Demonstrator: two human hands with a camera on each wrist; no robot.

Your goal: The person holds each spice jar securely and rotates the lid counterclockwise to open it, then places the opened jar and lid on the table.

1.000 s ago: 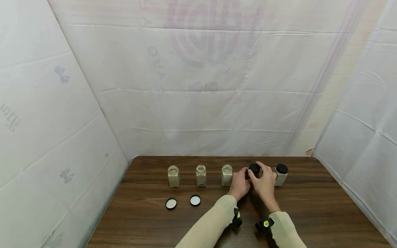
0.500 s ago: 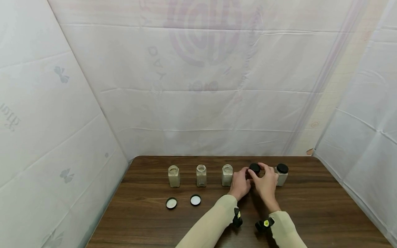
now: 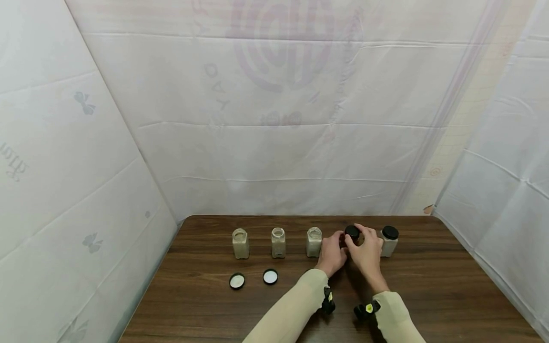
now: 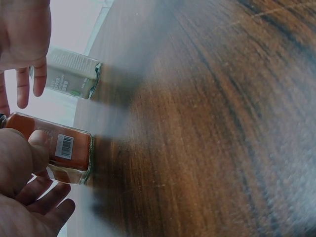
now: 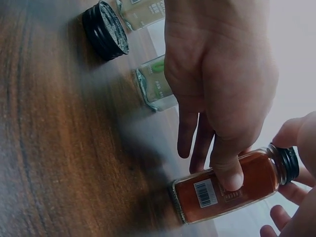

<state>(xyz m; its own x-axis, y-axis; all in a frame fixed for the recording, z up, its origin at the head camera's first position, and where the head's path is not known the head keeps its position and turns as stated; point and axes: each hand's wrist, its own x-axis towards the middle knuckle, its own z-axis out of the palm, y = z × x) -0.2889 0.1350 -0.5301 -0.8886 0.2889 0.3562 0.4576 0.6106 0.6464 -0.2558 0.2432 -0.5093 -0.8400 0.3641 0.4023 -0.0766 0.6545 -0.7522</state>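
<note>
My left hand point(image 3: 332, 255) grips a glass jar point(image 5: 256, 177) of orange-red powder by its body, thumb across the front near a barcode label. The jar stands at the back of the table, fourth from the left in a row, and is mostly hidden by my hands in the head view. Its black lid point(image 3: 352, 232) is on the neck. My right hand point(image 3: 366, 259) pinches that lid between thumb and fingers from the right side. Right beside this hand stands another jar point(image 3: 389, 247) with pale contents and a black lid on.
Three lidless jars of pale powder, the left jar point(image 3: 240, 245), middle jar point(image 3: 278, 245) and right jar point(image 3: 314, 244), stand left of my hands. Two black-rimmed lids, one point(image 3: 237, 281) and another point(image 3: 270, 277), lie white side up before them. White sheeting point(image 3: 274, 157) hangs behind the wooden table point(image 3: 193, 309).
My right fingers have shifted slightly around the black lid. The left hand stays in place on the jar, and the other jars and lids have not moved.
</note>
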